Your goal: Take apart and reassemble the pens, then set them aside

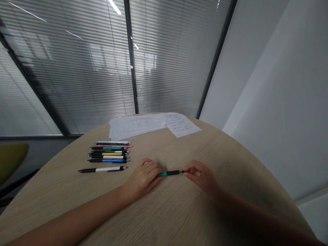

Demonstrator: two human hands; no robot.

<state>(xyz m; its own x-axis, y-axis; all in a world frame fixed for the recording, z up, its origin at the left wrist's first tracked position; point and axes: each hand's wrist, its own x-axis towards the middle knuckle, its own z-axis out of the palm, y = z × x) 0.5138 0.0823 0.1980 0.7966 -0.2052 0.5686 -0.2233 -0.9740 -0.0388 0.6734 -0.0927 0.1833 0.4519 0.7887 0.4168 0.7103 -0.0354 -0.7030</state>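
A green ballpoint pen [172,173] with a black grip lies level between my hands, just over the table. My left hand [146,174] is closed around its green barrel, and the rear end of the pen is hidden under the fingers. At the other end, my right hand [201,176] pinches the small dark tip piece between thumb and fingertips. Whether that piece is still joined to the grip is too small to tell. Left of my left hand lies a white and black pen [109,169], apart from the others.
Several pens [110,153] in different colours lie side by side in a stack of rows at the left of the round wooden table [153,215]. Printed papers [143,124] are spread along its far edge. A green chair [11,159] stands at the left, with glass and blinds behind.
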